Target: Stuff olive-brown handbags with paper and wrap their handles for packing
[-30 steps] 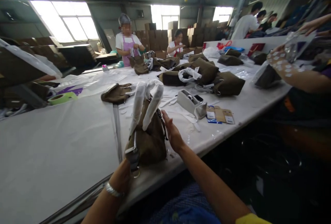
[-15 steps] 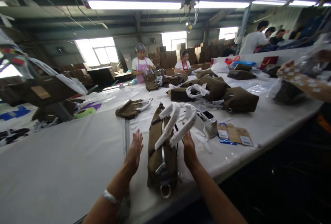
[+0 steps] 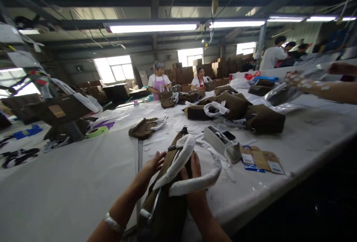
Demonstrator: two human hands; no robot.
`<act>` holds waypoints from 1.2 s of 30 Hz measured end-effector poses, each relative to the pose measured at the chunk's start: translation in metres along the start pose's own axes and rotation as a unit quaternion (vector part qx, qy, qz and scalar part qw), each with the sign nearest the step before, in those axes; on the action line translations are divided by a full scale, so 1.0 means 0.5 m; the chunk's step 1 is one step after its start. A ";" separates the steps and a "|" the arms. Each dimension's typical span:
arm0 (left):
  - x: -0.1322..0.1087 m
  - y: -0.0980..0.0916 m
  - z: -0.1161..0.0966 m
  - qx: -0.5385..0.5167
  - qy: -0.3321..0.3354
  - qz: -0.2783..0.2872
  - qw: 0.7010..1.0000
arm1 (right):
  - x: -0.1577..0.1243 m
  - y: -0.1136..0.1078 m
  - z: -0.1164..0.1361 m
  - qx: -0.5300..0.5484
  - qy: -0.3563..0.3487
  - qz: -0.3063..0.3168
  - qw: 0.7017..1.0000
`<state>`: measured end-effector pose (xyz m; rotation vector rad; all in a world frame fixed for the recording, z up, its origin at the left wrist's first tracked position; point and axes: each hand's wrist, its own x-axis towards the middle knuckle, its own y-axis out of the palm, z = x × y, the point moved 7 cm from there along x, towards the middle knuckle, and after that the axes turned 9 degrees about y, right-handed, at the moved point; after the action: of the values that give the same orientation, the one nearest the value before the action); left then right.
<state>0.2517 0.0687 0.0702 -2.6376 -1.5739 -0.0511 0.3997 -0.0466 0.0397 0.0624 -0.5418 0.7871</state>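
Observation:
A dark olive-brown handbag (image 3: 170, 214) lies lengthwise before me between my two hands, tilted toward my body. White wrapping covers its two looped handles (image 3: 208, 182), and a silver zip runs along its top. My left hand (image 3: 149, 169) presses on the bag's left side, fingers slightly bent. Against the right side rests my right hand (image 3: 195, 165), its palm partly hidden by a wrapped handle. Both hands hold the bag between them. A small brown bag (image 3: 143, 128) is beyond my left hand, with a grey strap (image 3: 139, 160) trailing from it.
More brown bags (image 3: 230, 106) are piled farther back. To the right are a grey box-shaped holder (image 3: 216, 139), a phone (image 3: 229, 135) and cardboard tags (image 3: 260, 160). Green tape (image 3: 97, 131) lies left, near a bag on a stand. A co-worker's arm (image 3: 312, 85) handles a plastic-covered bag at right.
My hands, apart from the bag's sides before, have closed in on it. The bag has come nearer me and tilted, and its handles have flopped to the right. The view has tipped upward.

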 end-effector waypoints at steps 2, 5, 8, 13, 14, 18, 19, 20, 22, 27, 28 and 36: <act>-0.041 -0.020 -0.065 0.024 0.052 -0.043 0.997 | 0.008 -0.039 0.022 -0.030 0.017 -0.010 0.999; -0.109 0.011 -0.173 0.115 0.163 -0.023 0.980 | 0.026 -0.093 0.086 -0.028 -0.008 -0.007 1.000; -0.156 0.090 -0.230 0.235 0.202 0.061 0.949 | 0.039 -0.119 0.168 0.000 -0.096 0.022 0.995; -0.146 0.140 -0.266 0.351 0.187 0.055 0.916 | 0.044 -0.102 0.260 -0.065 -0.194 0.080 0.975; -0.136 0.139 -0.275 0.342 0.195 0.065 0.917 | 0.045 -0.103 0.267 -0.066 -0.189 0.084 0.976; -0.094 0.083 -0.314 0.227 0.182 0.092 0.952 | 0.059 -0.140 0.263 0.001 -0.130 0.068 0.989; -0.086 0.062 -0.320 0.198 0.168 0.091 0.961 | 0.063 -0.157 0.256 0.015 -0.122 0.046 0.991; -0.079 0.044 -0.326 0.173 0.155 0.091 0.968 | 0.069 -0.175 0.247 0.021 -0.117 0.018 0.993; -0.073 0.018 -0.334 0.138 0.139 0.098 0.976 | 0.081 -0.201 0.227 0.016 -0.108 -0.029 0.994; -0.082 0.015 -0.339 0.099 0.095 0.108 0.985 | 0.109 -0.158 0.199 -0.002 -0.111 0.032 0.993; -0.085 0.017 -0.338 0.103 0.082 0.104 0.986 | 0.111 -0.141 0.199 -0.001 -0.114 0.052 0.992; -0.068 0.006 -0.363 0.190 0.102 0.063 0.974 | 0.107 -0.110 0.220 0.049 -0.162 0.035 0.985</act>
<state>0.2393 0.0234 0.2486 -2.3409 -1.2092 -0.0116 0.4201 -0.0782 0.1682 0.2671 -0.8172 0.8785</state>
